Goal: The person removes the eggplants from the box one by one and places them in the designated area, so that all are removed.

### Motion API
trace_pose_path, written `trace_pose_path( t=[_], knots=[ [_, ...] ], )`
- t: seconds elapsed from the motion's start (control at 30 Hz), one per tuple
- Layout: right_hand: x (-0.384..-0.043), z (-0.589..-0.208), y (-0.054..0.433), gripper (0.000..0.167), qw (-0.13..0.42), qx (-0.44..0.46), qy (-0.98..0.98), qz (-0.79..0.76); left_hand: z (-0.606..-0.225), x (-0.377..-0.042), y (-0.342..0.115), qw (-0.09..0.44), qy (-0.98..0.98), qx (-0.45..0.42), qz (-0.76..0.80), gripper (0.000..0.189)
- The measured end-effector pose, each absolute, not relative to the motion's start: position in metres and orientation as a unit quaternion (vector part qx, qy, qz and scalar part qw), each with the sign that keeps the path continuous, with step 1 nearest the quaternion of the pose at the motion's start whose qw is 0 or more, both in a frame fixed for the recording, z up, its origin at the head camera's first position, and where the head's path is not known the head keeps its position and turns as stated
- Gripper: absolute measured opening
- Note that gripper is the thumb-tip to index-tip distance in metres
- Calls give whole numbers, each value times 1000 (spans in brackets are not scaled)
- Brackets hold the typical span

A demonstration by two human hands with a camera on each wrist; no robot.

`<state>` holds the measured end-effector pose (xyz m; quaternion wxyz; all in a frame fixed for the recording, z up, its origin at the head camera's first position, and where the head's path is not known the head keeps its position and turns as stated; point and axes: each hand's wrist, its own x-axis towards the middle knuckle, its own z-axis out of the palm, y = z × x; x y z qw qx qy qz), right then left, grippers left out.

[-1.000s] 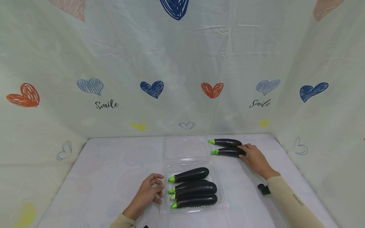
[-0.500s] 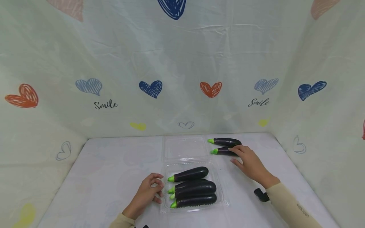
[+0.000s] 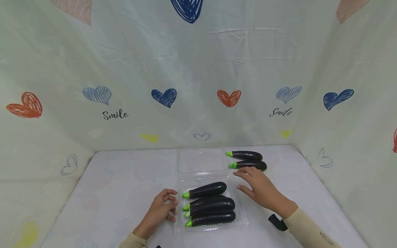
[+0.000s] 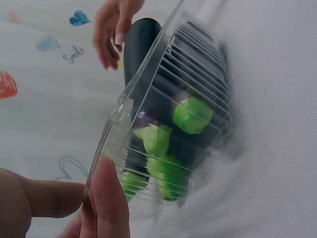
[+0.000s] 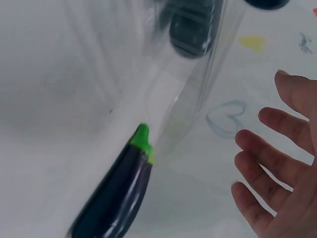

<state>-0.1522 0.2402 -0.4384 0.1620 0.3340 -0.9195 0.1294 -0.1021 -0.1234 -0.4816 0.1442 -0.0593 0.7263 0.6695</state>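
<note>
Heart-printed sheeting [image 3: 198, 72] hung behind and to both sides of a pale table [image 3: 124, 193]. At near left, the left hand [image 3: 162, 208] pinched the box's rim between thumb and fingers. Across from it, the right hand [image 3: 263, 189] held nothing, its fingers loosely spread; whether they grazed the nearer of two loose eggplants [image 3: 250, 165] I could not tell.

Between the hands sat the clear box [image 3: 240, 210], with four eggplants [image 3: 214, 206] in it, stems to the left: one apart on the far side, three bunched near, one of them riding partly on its neighbour. Its lid [image 3: 201, 162] was folded out on the far side, just left of the loose pair, which lay side by side at far right.

That riding eggplant seemed the likeliest trouble: smooth and round, it could roll off at a jolt, or prop up the lid. The thin rim might flex under a hard pinch and tip the box. A careless sweep of the right fingers could send the nearer loose eggplant into its partner.
</note>
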Motion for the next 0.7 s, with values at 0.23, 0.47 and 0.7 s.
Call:
trace_pose_path(
  t=[0.23, 0.47, 0.7],
  knots=[
    [-139, -436, 225, 45, 130, 360, -915, 125, -481, -102, -123, 144, 727, -56, 670, 35],
    [-134, -435, 217, 45, 95, 359, -921, 121, -479, -102, -123, 142, 728, -58, 669, 35],
    [-129, -434, 208, 43, 79, 374, -915, 126, -479, -101, -123, 141, 729, -58, 667, 36]
  ],
)
